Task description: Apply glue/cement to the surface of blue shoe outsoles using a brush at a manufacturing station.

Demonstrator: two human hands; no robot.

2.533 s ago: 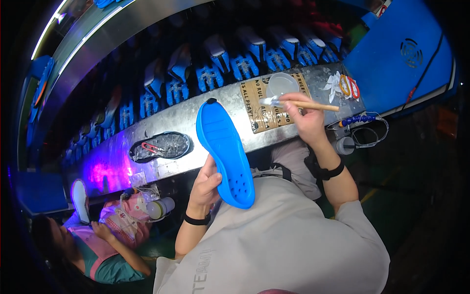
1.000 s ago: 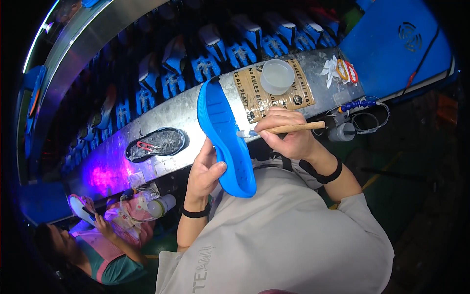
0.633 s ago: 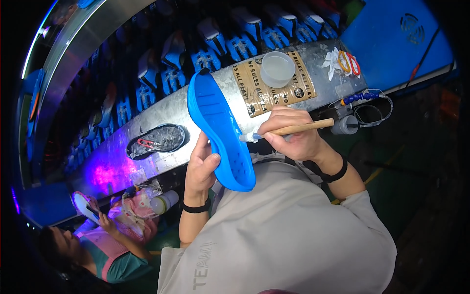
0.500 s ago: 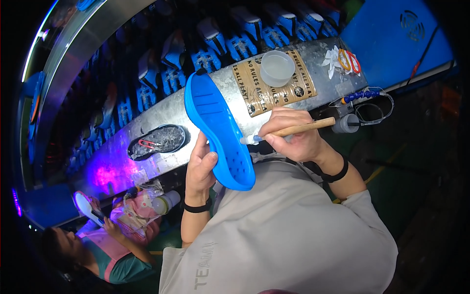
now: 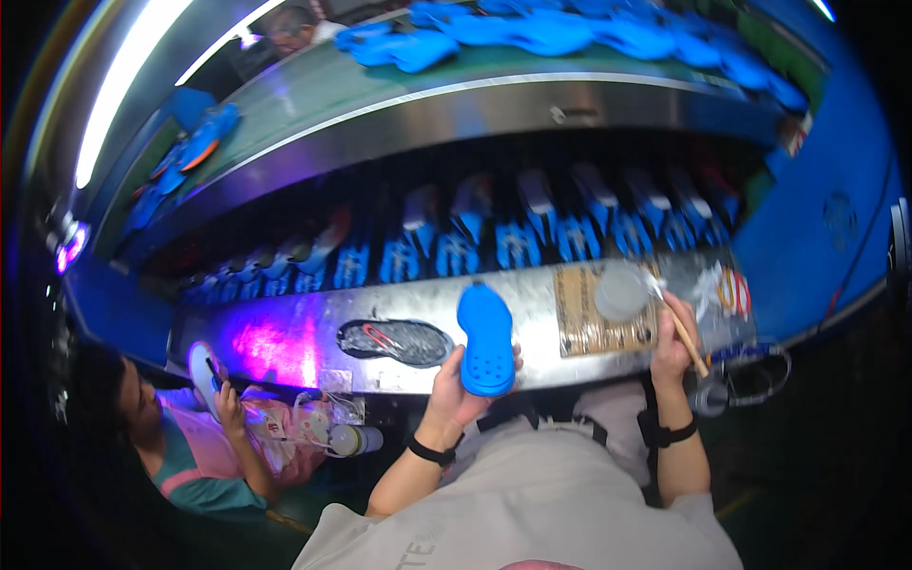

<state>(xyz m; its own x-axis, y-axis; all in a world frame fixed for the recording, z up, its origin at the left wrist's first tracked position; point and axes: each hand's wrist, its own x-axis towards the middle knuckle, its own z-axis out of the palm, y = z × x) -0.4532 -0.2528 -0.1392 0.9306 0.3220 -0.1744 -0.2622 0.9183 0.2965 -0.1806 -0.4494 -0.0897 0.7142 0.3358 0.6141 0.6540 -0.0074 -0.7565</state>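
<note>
A blue shoe sole [image 5: 485,332] is in my left hand [image 5: 456,389], whose fingers wrap round its lower left edge. The perforated end points toward me. My right hand [image 5: 672,353] grips a wooden-handled brush [image 5: 689,339], with its white bristle end at the right rim of a translucent cup [image 5: 622,293]. Whether the bristles are inside the cup, I cannot tell. Under the cup lies a taped brown cardboard piece [image 5: 573,328] on the metal bench [image 5: 532,313]. Left of the sole rests a dark sole-shaped piece [image 5: 418,344] with a red loop-shaped thing [image 5: 380,334] on it.
Blue soles and shoe uppers [image 5: 518,245] line the dark shelf behind the bench. Above it, a green belt [image 5: 313,104] carries more blue soles [image 5: 546,33]. A co-worker [image 5: 204,446] holding a shoe sits at left. Red and yellow handles [image 5: 733,290] lie at right.
The brush has gone from the sole's edge to the cup, off to the right. The sole has turned upright in my left hand. The view has tilted up, bringing the belt into sight.
</note>
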